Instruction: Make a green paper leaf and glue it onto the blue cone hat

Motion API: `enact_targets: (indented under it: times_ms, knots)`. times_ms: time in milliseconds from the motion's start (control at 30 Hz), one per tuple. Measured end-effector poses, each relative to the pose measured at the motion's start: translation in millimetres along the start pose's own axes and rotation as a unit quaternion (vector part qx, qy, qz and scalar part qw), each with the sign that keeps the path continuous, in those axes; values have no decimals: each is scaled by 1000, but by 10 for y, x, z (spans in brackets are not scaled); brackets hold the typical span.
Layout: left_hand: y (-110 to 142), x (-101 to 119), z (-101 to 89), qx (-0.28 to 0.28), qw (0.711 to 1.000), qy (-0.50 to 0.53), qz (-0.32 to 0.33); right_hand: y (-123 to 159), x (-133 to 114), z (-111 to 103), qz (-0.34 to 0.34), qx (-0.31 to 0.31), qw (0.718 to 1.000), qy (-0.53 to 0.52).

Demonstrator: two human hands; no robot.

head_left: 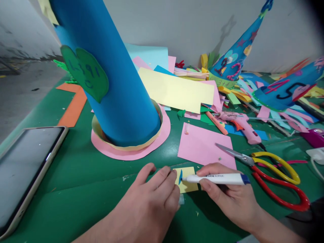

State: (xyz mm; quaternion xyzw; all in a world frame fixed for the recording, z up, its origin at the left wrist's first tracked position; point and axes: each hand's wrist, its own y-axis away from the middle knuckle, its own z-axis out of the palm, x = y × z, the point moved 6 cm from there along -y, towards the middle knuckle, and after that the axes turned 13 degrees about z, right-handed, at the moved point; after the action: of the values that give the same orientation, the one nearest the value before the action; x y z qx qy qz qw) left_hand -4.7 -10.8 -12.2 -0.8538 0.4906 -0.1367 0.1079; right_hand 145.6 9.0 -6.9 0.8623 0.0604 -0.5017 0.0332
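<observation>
My right hand grips a white acrylic marker with a dark blue end. Its tip touches a small yellow paper piece, on which a blue stroke shows. My left hand is closed, its bent fingers holding the paper down at the left edge. Below those fingers a pale bluish bit peeks out; I cannot make out what it is. Behind my hands stands a tall blue paper cone with a green cactus-shaped cutout, inside a pink-brimmed ring.
Scissors with yellow and red handles lie right, beside pink paper. A pink glue gun rests behind. A phone lies left. Decorated blue cones and coloured paper scraps crowd the back of the green table.
</observation>
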Motion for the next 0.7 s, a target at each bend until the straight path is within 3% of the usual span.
enact_targets:
  times_ms: [200, 433, 700]
  knots:
    - [2, -4, -11, 4, 1000, -10, 21, 7, 5, 25, 1, -26, 999, -45]
    - [9, -5, 1, 5, 999, -14, 30, 4, 37, -25, 12, 14, 1000, -12]
    - [2, -12, -11, -8, 999, -9, 30, -3, 6, 12, 10, -12, 1000, -10]
